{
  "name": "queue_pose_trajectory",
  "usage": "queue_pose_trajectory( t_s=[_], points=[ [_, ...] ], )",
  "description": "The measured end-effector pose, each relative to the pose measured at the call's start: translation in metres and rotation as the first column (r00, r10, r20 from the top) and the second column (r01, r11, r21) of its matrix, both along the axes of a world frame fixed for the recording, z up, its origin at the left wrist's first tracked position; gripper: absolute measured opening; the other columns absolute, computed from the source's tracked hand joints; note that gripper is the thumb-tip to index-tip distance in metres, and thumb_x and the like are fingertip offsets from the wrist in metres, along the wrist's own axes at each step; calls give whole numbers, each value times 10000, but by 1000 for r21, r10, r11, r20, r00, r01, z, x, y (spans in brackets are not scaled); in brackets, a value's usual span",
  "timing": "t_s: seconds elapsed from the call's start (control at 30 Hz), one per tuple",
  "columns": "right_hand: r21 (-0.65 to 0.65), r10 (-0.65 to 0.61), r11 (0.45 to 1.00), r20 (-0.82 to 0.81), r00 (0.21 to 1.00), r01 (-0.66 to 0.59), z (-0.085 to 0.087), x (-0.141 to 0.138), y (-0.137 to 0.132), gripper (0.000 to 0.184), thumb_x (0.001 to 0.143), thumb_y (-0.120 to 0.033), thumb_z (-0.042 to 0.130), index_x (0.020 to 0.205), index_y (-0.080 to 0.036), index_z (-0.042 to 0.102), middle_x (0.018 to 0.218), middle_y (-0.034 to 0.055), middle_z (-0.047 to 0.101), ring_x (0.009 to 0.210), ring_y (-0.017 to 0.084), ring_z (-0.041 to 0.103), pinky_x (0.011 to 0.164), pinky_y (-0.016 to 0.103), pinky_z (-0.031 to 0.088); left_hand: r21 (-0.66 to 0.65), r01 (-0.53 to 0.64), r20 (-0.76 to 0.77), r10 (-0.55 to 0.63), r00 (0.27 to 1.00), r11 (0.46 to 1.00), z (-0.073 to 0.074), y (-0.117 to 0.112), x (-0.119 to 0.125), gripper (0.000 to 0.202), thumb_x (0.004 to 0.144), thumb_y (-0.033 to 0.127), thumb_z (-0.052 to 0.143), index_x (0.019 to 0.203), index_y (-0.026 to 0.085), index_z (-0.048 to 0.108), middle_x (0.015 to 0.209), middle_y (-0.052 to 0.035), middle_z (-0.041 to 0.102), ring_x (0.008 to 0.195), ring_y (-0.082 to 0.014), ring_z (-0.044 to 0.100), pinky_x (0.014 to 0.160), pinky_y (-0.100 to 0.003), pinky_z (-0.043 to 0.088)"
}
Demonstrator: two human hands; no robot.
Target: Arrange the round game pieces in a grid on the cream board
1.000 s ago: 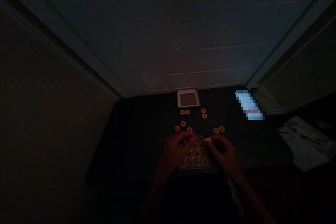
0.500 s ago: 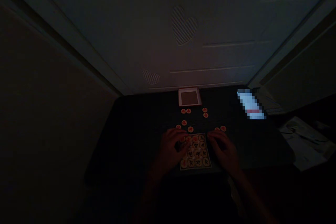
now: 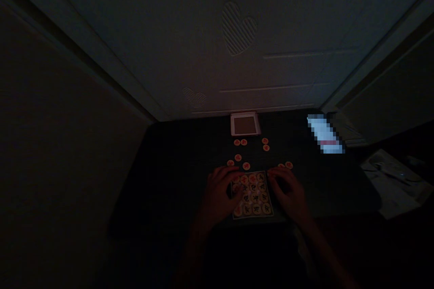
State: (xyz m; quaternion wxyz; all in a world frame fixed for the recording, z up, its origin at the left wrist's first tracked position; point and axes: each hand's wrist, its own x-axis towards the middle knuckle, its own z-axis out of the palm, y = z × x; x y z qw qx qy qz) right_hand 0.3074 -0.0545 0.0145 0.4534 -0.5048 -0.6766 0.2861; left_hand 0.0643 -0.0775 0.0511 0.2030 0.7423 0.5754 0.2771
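Round game pieces (image 3: 252, 185) with red and dark markings sit packed in rows on a square mat (image 3: 252, 217), which lies on a dark table (image 3: 176, 189) directly in front of the person, between both hands. The left hand (image 3: 219, 198) lies palm down, curled over the mat's left side and its outer pieces. The right hand (image 3: 288, 192) lies palm down just off the mat's right side, with its fingertips reaching the edge. Both hands are loosely curved and neither is visibly pinching anything, but the dim light makes it impossible to tell whether a piece lies under either one. Set this way, they seem to bracket the block of pieces from both sides, which would keep the rows together. Loose pieces (image 3: 246, 166) lie in a scattered arc beyond the mat, nearer a white-rimmed square tray (image 3: 244, 114) at the far side of the table. A blurred oblong (image 3: 323, 134), too pixelated to identify, lies off to the right. A second ago the right hand showed a pale piece at its fingertips, and the left hand covered the mat's upper corner. Now no pale piece shows, and the mat's top row lies uncovered.
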Motion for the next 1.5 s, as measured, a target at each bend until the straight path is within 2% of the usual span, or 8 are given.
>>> queue_pose_trajectory(
  t_s=[0.23, 0.47, 0.73, 0.93, 1.17, 1.5],
  points=[
    [-28, 2, 1000, -1, 1000, -2, 1, -1, 0, 149, 966, -343, 632, 1059, -276, 729, 1109, 68, 735, 1092, 252, 665, 1015, 465, 511, -3, 14, 72, -13, 997, 1000, -5, -2, -1, 370, 884, 243, 726, 1242, 304, 652, 1349, -38, 636, 1280, -283, 531, 1075, -534, 447],
    [-62, 21, 998, -43, 999, -23, 0, -1, 0, 86, 950, -335, 652, 945, -258, 691, 989, 59, 717, 957, 234, 672, 886, 410, 538, -31, -16, 129, 20, 992, 999, -14, -11, -7, 468, 847, 340, 797, 1283, 319, 632, 1368, -45, 606, 1282, -286, 523, 1081, -531, 468],
    [-39, 25, 999, -32, 999, -26, 0, 0, 0, 74, 939, -325, 657, 919, -258, 683, 957, 53, 711, 929, 234, 671, 897, 418, 523, -34, -10, 150, 15, 988, 999, -18, -12, -11, 449, 863, 268, 772, 1283, 318, 621, 1380, -41, 599, 1292, -272, 519, 1086, -518, 470],
    [-55, 1, 998, -26, 1000, -3, 1, -1, 0, 130, 969, -357, 622, 980, -266, 715, 1020, 54, 735, 1019, 244, 672, 1047, 467, 470, -27, -15, 167, 19, 986, 1000, -17, -12, -10, 390, 889, 284, 747, 1261, 313, 634, 1367, -44, 606, 1279, -265, 532, 1079, -520, 478],
    [-60, -18, 998, -14, 1000, 17, 1, 0, -2, 189, 1005, -346, 566, 1045, -271, 735, 1079, 71, 736, 1061, 246, 671, 985, 445, 521, 17, -41, 205, 37, 978, 999, -21, -12, -11, 290, 933, 257, 680, 1220, 287, 656, 1316, -64, 631, 1245, -262, 563, 1051, -516, 499],
    [-30, 4, 1000, 60, 998, -3, 3, 1, -1, 215, 973, -400, 615, 1050, -279, 776, 1058, 82, 726, 1018, 252, 671, 935, 450, 556, 34, -92, 243, 81, 967, 995, -23, -13, -10, 217, 950, 276, 656, 1166, 270, 680, 1267, -74, 658, 1197, -256, 602, 1027, -491, 516]
  ],
)
